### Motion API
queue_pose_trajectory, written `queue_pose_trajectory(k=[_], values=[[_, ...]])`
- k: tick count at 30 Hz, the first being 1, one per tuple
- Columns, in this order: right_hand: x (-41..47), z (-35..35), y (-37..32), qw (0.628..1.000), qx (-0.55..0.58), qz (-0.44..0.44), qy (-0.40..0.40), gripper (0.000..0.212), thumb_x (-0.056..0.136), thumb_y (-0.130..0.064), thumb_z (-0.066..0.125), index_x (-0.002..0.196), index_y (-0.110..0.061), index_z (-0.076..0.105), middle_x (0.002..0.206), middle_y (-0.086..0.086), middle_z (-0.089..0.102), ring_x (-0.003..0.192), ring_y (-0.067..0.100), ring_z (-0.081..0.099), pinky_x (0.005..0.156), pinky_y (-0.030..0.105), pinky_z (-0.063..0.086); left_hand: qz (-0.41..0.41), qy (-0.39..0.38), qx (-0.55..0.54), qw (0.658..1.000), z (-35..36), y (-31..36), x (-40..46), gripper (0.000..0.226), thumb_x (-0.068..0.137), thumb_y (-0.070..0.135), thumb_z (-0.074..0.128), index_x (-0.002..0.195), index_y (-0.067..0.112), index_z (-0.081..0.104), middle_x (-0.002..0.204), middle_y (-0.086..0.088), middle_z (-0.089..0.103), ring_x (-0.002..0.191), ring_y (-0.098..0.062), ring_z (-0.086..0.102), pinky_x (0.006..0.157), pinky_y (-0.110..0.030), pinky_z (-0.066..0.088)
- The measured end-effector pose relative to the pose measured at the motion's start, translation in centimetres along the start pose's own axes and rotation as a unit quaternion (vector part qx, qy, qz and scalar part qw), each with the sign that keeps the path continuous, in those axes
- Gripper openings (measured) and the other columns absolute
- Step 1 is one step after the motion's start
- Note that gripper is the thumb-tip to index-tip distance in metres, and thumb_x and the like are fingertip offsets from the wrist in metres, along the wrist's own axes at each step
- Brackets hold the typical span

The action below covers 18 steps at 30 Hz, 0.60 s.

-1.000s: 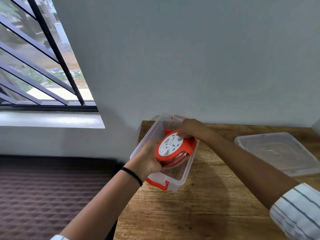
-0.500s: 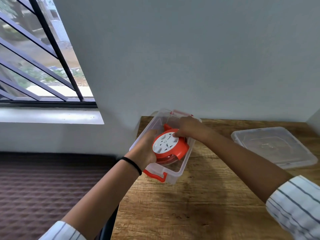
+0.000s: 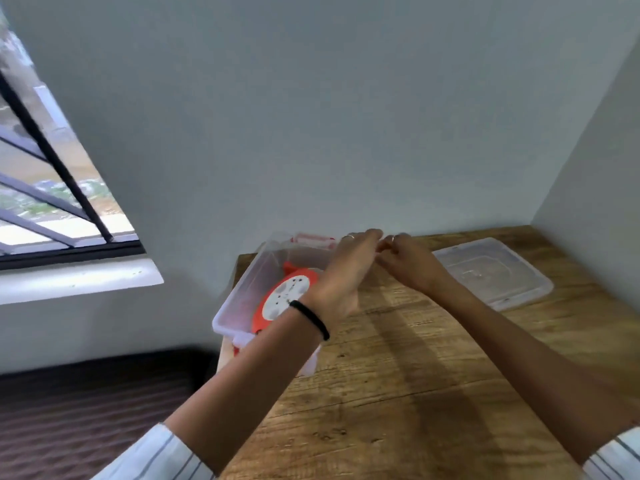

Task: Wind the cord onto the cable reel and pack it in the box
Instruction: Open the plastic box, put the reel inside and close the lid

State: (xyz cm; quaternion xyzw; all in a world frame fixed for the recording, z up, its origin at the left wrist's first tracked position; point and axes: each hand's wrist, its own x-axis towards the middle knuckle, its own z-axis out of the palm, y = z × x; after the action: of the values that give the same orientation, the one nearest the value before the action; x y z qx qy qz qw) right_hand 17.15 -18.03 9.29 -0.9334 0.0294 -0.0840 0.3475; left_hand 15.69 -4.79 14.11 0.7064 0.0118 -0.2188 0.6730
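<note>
Pale grey walls are meeting in a corner behind a wooden table [image 3: 398, 393], and a barred window [image 3: 52, 188] with a white sill is showing at the far left above dark patterned flooring; only the head view is available, and it is blurred by motion. On the table's left rear corner a clear plastic box [image 3: 239, 306] with red latches is sitting with its lid off, one long wall running along the table edge. Inside the box the cable reel [image 3: 285, 294] is lying, an orange disc with a white socket face turned upward and tilted slightly toward the camera; its right part is being hidden by the left forearm. Whether any cord is showing around the reel cannot be told from this view. Well apart from the box, near the right rear of the table, the clear lid [image 3: 491, 271] is lying flat with nothing on it. The left hand [image 3: 343, 275] is hanging over the right rear part of the box, a black band [image 3: 310, 318] circling its wrist and a ring showing on one finger; its fingers are extending forward, held close together and relaxed, gripping nothing visible. The right hand [image 3: 408, 261] is hovering just beside it over bare table, between the box and the lid, its fingers loosely curled with the tips near the left hand's tips; whether they are pinching anything cannot be told. Striped sleeves are showing at both lower corners.
</note>
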Motion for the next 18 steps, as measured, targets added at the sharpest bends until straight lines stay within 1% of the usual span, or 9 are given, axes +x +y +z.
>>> queue_pose_trajectory(k=[2, 4, 5, 7, 8, 9, 12, 15, 18], values=[[-1.1, -1.2, 2.3, 1.000, 0.003, 0.011, 0.027, 0.011, 0.087, -0.017, 0.061, 0.087, -0.010, 0.070, 0.081, 0.000, 0.068, 0.078, 0.011, 0.061, 0.068, 0.024, 0.038, 0.001, -0.042, 0.002, 0.999, 2.7, -0.2, 0.4, 0.017, 0.095, 0.022, 0.052, 0.079, 0.022, 0.058, 0.079, 0.009, 0.059, 0.070, 0.002, 0.056, 0.058, -0.012, 0.042], [-2.1, -2.3, 4.3, 0.998, 0.000, 0.034, 0.052, 0.015, 0.088, -0.017, 0.061, 0.095, -0.008, 0.070, 0.091, 0.001, 0.068, 0.088, 0.012, 0.059, 0.072, 0.023, 0.037, -0.022, -0.088, 0.022, 0.996, 4.7, -1.1, 1.3, 0.020, 0.096, 0.022, 0.051, 0.080, 0.021, 0.064, 0.069, 0.014, 0.067, 0.056, 0.010, 0.056, 0.050, -0.004, 0.042], [-2.5, -2.9, 5.3, 0.997, -0.003, 0.049, 0.066, 0.016, 0.089, -0.017, 0.060, 0.097, -0.007, 0.070, 0.094, 0.003, 0.068, 0.090, 0.012, 0.058, 0.072, 0.022, 0.036, -0.038, -0.099, 0.031, 0.994, 5.7, -1.4, 1.9, 0.020, 0.097, 0.023, 0.050, 0.084, 0.020, 0.065, 0.067, 0.017, 0.070, 0.061, 0.010, 0.058, 0.055, -0.004, 0.043], [-3.0, -4.1, 7.4, 0.992, -0.014, 0.087, 0.084, 0.019, 0.090, -0.018, 0.058, 0.099, -0.006, 0.070, 0.100, 0.006, 0.070, 0.096, 0.015, 0.060, 0.073, 0.021, 0.035, -0.073, -0.101, 0.046, 0.991, 7.2, -2.0, 2.7, 0.026, 0.097, 0.030, 0.048, 0.113, 0.018, 0.065, 0.109, 0.012, 0.072, 0.104, -0.004, 0.059, 0.085, -0.016, 0.043], [-3.1, -4.6, 8.6, 0.990, -0.022, 0.108, 0.089, 0.020, 0.091, -0.019, 0.058, 0.100, -0.005, 0.070, 0.103, 0.007, 0.070, 0.099, 0.017, 0.061, 0.075, 0.020, 0.035, -0.087, -0.103, 0.051, 0.990, 8.0, -2.5, 3.4, 0.036, 0.098, 0.031, 0.047, 0.128, 0.014, 0.058, 0.130, 0.004, 0.061, 0.121, -0.014, 0.052, 0.092, -0.025, 0.039], [-3.0, -5.0, 9.6, 0.987, -0.028, 0.124, 0.093, 0.021, 0.091, -0.019, 0.058, 0.100, -0.005, 0.069, 0.105, 0.008, 0.070, 0.102, 0.019, 0.061, 0.076, 0.020, 0.036, -0.106, -0.106, 0.041, 0.988, 8.4, -2.8, 4.0, 0.042, 0.099, 0.031, 0.046, 0.135, 0.011, 0.051, 0.138, 0.001, 0.053, 0.128, -0.019, 0.047, 0.096, -0.029, 0.038], [-2.6, -6.7, 13.0, 0.977, -0.043, 0.185, 0.100, 0.024, 0.089, -0.020, 0.059, 0.104, -0.005, 0.068, 0.109, 0.009, 0.069, 0.105, 0.021, 0.060, 0.079, 0.022, 0.037, -0.153, -0.121, 0.024, 0.980, 9.8, -3.2, 5.2, 0.040, 0.102, 0.025, 0.043, 0.138, 0.010, 0.043, 0.131, 0.000, 0.044, 0.130, -0.019, 0.039, 0.105, -0.038, 0.035], [-1.4, -8.0, 16.3, 0.965, -0.064, 0.239, 0.091, 0.033, 0.088, -0.023, 0.060, 0.116, -0.006, 0.063, 0.119, 0.011, 0.065, 0.110, 0.024, 0.059, 0.087, 0.026, 0.042, -0.188, -0.115, 0.001, 0.975, 10.7, -3.4, 6.3, 0.041, 0.102, 0.024, 0.044, 0.140, 0.011, 0.040, 0.151, -0.008, 0.032, 0.143, -0.025, 0.024, 0.114, -0.047, 0.022], [-0.3, -9.3, 18.8, 0.948, -0.085, 0.296, 0.080, 0.047, 0.087, -0.026, 0.060, 0.129, -0.007, 0.052, 0.127, 0.015, 0.057, 0.116, 0.031, 0.054, 0.094, 0.036, 0.045, -0.217, -0.099, -0.045, 0.970, 11.7, -4.3, 8.1, 0.021, 0.103, 0.028, 0.041, 0.116, 0.015, 0.051, 0.135, -0.004, 0.047, 0.135, -0.026, 0.037, 0.113, -0.045, 0.025]])
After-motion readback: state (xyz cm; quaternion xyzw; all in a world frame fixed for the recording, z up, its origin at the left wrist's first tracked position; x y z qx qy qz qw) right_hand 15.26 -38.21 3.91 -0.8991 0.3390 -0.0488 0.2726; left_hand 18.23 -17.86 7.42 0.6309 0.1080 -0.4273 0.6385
